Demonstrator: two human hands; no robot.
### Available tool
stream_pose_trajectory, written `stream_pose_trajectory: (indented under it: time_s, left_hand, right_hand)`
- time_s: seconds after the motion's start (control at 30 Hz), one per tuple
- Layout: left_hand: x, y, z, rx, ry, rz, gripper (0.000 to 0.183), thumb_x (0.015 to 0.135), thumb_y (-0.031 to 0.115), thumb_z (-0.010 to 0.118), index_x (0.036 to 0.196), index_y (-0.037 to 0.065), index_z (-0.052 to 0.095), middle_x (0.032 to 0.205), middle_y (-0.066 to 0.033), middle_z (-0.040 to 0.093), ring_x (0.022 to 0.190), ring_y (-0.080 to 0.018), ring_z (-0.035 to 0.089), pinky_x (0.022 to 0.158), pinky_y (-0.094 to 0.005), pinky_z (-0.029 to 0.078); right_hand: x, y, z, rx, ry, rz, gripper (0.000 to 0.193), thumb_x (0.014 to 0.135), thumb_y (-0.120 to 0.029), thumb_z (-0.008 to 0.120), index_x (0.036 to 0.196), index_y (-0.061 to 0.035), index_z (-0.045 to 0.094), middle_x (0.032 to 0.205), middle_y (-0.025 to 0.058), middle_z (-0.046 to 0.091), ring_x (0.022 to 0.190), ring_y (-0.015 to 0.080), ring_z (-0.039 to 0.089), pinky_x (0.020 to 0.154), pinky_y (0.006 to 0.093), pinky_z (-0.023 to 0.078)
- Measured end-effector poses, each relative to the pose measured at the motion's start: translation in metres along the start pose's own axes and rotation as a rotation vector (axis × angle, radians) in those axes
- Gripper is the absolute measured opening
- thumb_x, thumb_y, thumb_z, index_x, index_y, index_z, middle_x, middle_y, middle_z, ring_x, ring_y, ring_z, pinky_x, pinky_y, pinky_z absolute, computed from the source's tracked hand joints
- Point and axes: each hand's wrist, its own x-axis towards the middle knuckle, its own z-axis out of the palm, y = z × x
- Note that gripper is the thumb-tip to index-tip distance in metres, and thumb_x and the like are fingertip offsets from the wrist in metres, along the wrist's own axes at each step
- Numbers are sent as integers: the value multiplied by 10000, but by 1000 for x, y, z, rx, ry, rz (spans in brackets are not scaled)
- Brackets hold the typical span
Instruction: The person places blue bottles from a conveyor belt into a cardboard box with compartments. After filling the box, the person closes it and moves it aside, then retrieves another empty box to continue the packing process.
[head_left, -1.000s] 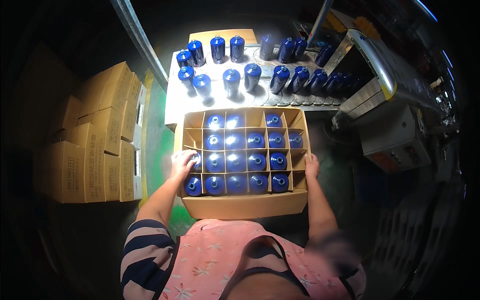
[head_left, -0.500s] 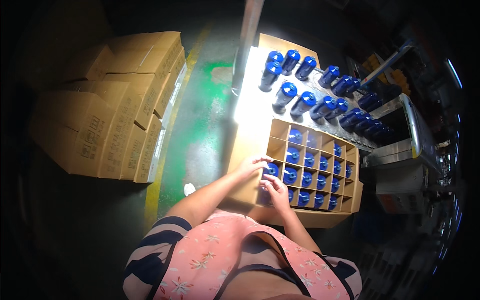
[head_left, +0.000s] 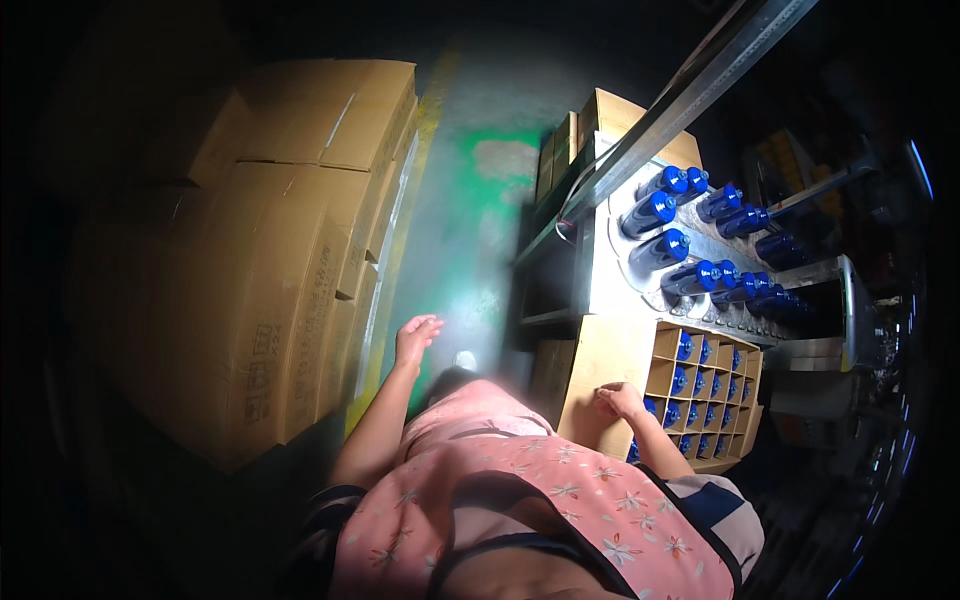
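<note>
My left hand [head_left: 415, 340] hangs over the green floor beside the stacked cartons, empty, its fingers loosely bent and apart from anything. My right hand [head_left: 622, 400] is above the raised flap [head_left: 608, 345] of an open carton, its fingers curled loosely with nothing visible in them; whether it touches the flap I cannot tell. Cardboard dividers split the carton into cells, many of which hold blue bottles [head_left: 680, 380] with their tops up. A few cells at the far side show no bottle. More blue bottles [head_left: 660, 250] stand on the brightly lit metal surface beyond the carton.
On the left rises a tall stack of closed brown cartons [head_left: 220, 300]. A metal post [head_left: 690, 105] slants across the far right. More cartons [head_left: 560, 155] stand behind the lit table. Machinery with a pale housing [head_left: 850, 310] lies to the right.
Both hands have left the bottles in the carton. My left hand has swung left over the floor, and my right hand is over the flap. The view has turned left, toward the stacked cartons.
</note>
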Motion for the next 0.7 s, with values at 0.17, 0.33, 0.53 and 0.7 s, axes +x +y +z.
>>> stream_pose_trajectory:
  time_s: [0.17,0.33,0.53,0.7]
  left_hand:
    - [141,70,-57,36,42,-60,265,949,234,564,1143,63,623,1068,-51,705,871,-94,619,743,-228,442]
    - [272,168,-118,-18,327,-207,333,918,280,606,1183,78,613,1098,-73,694,970,-159,636,843,-300,450]
    - [400,318,-114,-121,292,-189,360,936,260,563,1247,78,562,1201,-79,646,1013,-190,627,927,-339,447]
    - [558,463,-86,-15,188,-253,339,934,254,564,1224,78,564,1171,-77,643,985,-192,622,901,-342,453]
  right_hand:
    - [91,-179,-5,377,-196,119,333,925,-175,590,1197,15,610,967,136,707,810,209,701,688,305,558]
    - [219,-400,-70,353,-299,-40,342,952,-215,594,1229,-16,574,1033,90,698,885,174,689,755,285,552]
    - [351,-620,-169,381,-221,-330,316,908,-166,597,1178,-3,605,991,81,703,843,166,685,767,304,543]
    - [451,-741,-236,408,-215,-343,282,911,-175,572,1165,-55,600,969,45,713,806,142,691,626,272,509]
